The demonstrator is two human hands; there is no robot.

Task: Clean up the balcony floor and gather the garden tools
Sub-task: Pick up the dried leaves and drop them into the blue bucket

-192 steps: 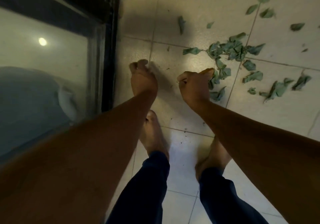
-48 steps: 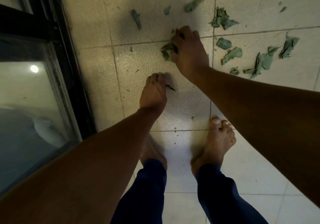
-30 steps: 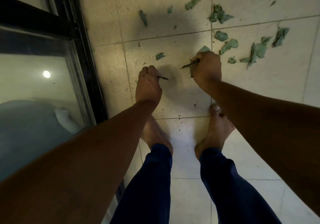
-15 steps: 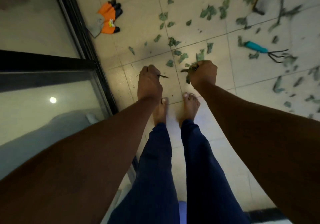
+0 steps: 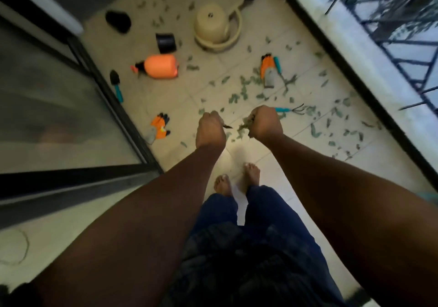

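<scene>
I stand upright over the tiled balcony floor (image 5: 296, 45). My right hand (image 5: 266, 124) grips a bunch of green leaves (image 5: 245, 126) that stick out of the fist. My left hand (image 5: 209, 130) is curled round a few leaf bits, with a dark tip showing. Many leaves (image 5: 241, 88) still lie scattered ahead. A teal hand rake (image 5: 290, 109) lies just past my right hand. A teal trowel (image 5: 116, 86) lies by the door track. Orange gloves lie at left (image 5: 160, 126) and further ahead (image 5: 267, 67).
An orange spray bottle (image 5: 161, 66), a black pot (image 5: 166, 43), another black pot (image 5: 118, 21) and an upturned beige pot (image 5: 214, 25) on its saucer stand ahead. A glass sliding door (image 5: 59, 107) runs along the left, a ledge with railing (image 5: 369, 53) along the right.
I have risen from a crouch to standing with both fists still holding the leaves. The view has lifted, so more of the balcony and the tools now shows.
</scene>
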